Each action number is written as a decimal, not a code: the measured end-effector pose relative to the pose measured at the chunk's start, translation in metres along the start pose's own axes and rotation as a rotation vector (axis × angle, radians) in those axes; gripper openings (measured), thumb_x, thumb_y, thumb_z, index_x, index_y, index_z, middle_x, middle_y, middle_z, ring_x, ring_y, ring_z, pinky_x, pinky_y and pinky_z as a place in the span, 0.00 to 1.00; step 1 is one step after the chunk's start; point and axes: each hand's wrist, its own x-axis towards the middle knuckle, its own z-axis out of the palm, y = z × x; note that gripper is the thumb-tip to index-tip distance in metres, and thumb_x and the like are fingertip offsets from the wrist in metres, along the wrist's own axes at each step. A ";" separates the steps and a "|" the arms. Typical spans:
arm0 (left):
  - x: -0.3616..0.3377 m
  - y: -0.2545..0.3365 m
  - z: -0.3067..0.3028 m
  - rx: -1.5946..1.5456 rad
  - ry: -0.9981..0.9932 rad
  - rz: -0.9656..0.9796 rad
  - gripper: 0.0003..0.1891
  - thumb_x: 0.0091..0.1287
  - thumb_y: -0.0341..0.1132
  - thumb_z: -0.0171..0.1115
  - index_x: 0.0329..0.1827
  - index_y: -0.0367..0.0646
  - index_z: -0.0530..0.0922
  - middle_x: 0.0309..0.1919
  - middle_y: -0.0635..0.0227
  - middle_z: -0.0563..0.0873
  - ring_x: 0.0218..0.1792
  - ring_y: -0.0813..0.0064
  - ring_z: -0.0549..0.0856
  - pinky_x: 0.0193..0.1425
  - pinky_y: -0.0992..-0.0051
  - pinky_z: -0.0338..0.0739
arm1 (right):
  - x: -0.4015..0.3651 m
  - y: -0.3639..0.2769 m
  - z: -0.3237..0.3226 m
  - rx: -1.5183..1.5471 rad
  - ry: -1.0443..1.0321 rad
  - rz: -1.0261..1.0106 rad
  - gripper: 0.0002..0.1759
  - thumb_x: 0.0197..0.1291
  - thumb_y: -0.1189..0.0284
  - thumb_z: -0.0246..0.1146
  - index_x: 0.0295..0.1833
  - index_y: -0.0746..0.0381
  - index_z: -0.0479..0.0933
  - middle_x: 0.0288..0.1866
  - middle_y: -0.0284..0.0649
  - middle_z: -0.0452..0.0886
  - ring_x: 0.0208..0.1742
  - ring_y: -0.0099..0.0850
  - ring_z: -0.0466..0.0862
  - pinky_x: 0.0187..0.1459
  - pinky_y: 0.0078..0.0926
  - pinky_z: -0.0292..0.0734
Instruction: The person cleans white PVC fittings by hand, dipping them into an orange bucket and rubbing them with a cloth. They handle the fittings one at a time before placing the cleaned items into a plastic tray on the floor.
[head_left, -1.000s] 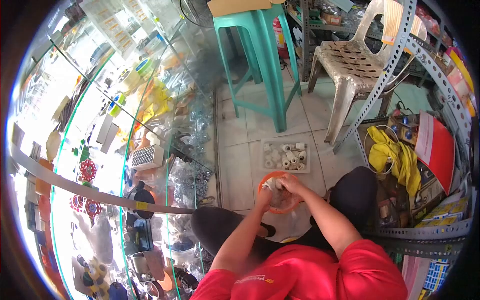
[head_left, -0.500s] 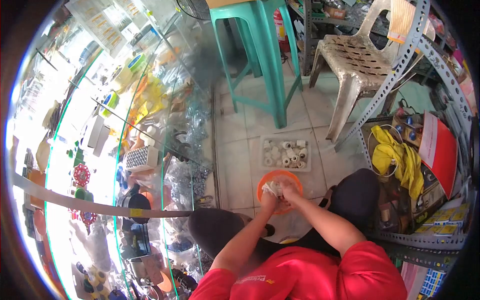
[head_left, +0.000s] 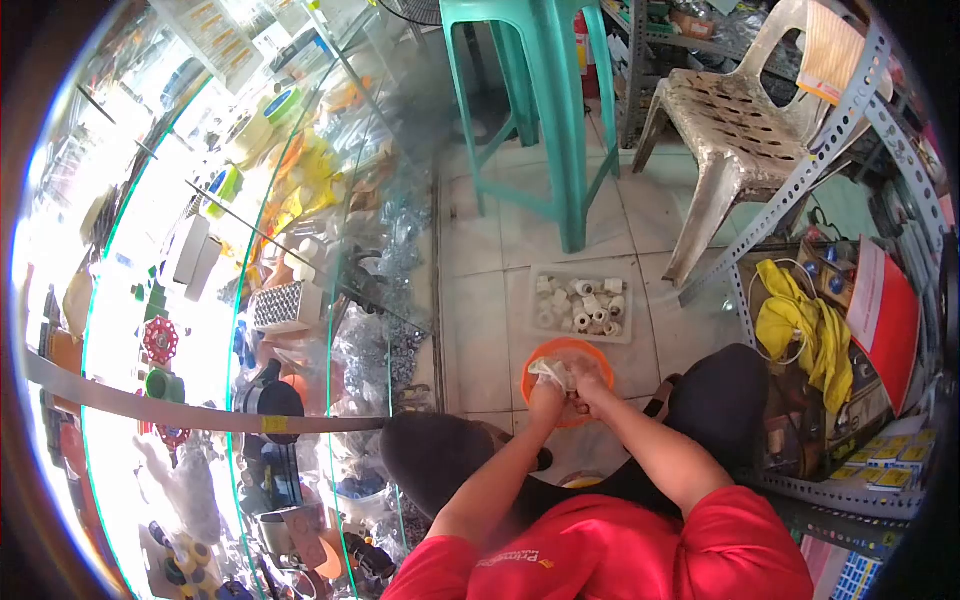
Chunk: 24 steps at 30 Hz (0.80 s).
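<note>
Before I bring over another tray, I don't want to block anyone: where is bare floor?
Bare tile lies left of the white tray, bordered by the glass shelves, and right of it toward the stained chair. Crowded: those shelves, the metal rack, and the orange basin.

crumpled whitish cloth (head_left: 546,370), bunched over a round, upright orange basin (head_left: 570,344)

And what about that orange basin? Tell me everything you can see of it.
The orange basin is round, looks like plastic, and appears to rest open side up on the tiled floor between the knees, just short of the fittings tray. The left hand and right hand are over it, hiding much of its inside; whether they touch it, I can't tell.
</note>
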 end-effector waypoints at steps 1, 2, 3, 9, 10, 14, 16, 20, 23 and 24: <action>0.005 -0.008 0.013 -0.342 0.096 -0.103 0.12 0.63 0.35 0.41 0.43 0.42 0.72 0.38 0.61 0.79 0.41 0.60 0.78 0.42 0.67 0.72 | 0.027 0.028 0.005 -0.176 0.102 -0.370 0.25 0.56 0.52 0.46 0.46 0.62 0.72 0.46 0.43 0.75 0.50 0.41 0.71 0.53 0.40 0.57; 0.007 -0.013 0.022 -0.683 0.192 -0.205 0.12 0.63 0.35 0.41 0.43 0.42 0.72 0.39 0.62 0.79 0.41 0.60 0.78 0.43 0.67 0.72 | 0.044 0.045 0.008 -0.351 0.204 -0.740 0.25 0.56 0.52 0.46 0.46 0.62 0.72 0.46 0.43 0.75 0.50 0.40 0.71 0.53 0.40 0.57; 0.006 -0.014 0.014 -0.701 0.163 0.032 0.13 0.64 0.36 0.40 0.44 0.43 0.72 0.39 0.62 0.79 0.41 0.60 0.78 0.43 0.67 0.72 | 0.031 0.038 0.007 -0.509 0.184 -0.813 0.25 0.57 0.53 0.46 0.47 0.62 0.71 0.46 0.42 0.75 0.50 0.41 0.71 0.53 0.40 0.57; -0.005 0.017 -0.040 -0.608 -0.066 -0.036 0.14 0.65 0.38 0.38 0.44 0.44 0.72 0.39 0.63 0.78 0.42 0.63 0.78 0.46 0.67 0.70 | -0.035 -0.018 0.002 -0.783 0.069 -0.751 0.24 0.60 0.52 0.43 0.46 0.62 0.70 0.44 0.42 0.75 0.49 0.39 0.72 0.50 0.40 0.59; -0.005 0.021 -0.042 -0.574 -0.106 -0.169 0.14 0.65 0.38 0.38 0.44 0.44 0.72 0.39 0.64 0.78 0.42 0.63 0.78 0.47 0.66 0.70 | -0.024 -0.012 0.005 -0.650 0.104 -0.619 0.24 0.60 0.52 0.42 0.45 0.61 0.70 0.42 0.42 0.76 0.47 0.39 0.73 0.48 0.39 0.61; 0.002 -0.011 0.021 -0.044 0.084 0.077 0.13 0.64 0.37 0.40 0.41 0.45 0.74 0.35 0.66 0.79 0.41 0.66 0.77 0.46 0.67 0.70 | -0.009 -0.009 -0.009 -0.017 -0.135 0.144 0.25 0.60 0.50 0.41 0.41 0.61 0.69 0.37 0.42 0.76 0.41 0.38 0.75 0.40 0.36 0.66; -0.001 -0.004 0.015 -0.207 0.233 0.053 0.12 0.64 0.35 0.41 0.40 0.45 0.75 0.32 0.68 0.79 0.40 0.68 0.78 0.45 0.68 0.70 | -0.016 -0.015 -0.008 0.058 -0.166 0.217 0.23 0.60 0.52 0.43 0.40 0.62 0.69 0.35 0.42 0.76 0.39 0.39 0.75 0.37 0.35 0.67; -0.002 0.016 -0.036 -0.961 0.008 -0.290 0.12 0.63 0.33 0.41 0.39 0.44 0.75 0.31 0.70 0.78 0.37 0.72 0.77 0.43 0.71 0.71 | 0.005 0.013 0.002 -0.570 0.174 -1.007 0.17 0.57 0.60 0.51 0.40 0.63 0.68 0.32 0.45 0.76 0.35 0.41 0.75 0.36 0.36 0.68; 0.008 -0.014 -0.004 -0.935 0.062 0.075 0.12 0.63 0.33 0.40 0.39 0.43 0.75 0.31 0.70 0.78 0.36 0.73 0.77 0.41 0.71 0.71 | -0.035 -0.019 0.001 -0.710 0.049 -1.077 0.15 0.52 0.65 0.56 0.41 0.63 0.68 0.33 0.46 0.75 0.36 0.43 0.75 0.37 0.37 0.67; 0.008 -0.014 -0.005 -0.973 0.053 0.069 0.12 0.63 0.33 0.41 0.39 0.42 0.75 0.31 0.69 0.78 0.36 0.73 0.77 0.41 0.70 0.71 | -0.026 -0.018 0.000 -0.699 0.099 -1.153 0.15 0.54 0.63 0.55 0.41 0.62 0.68 0.31 0.44 0.75 0.33 0.40 0.75 0.34 0.36 0.68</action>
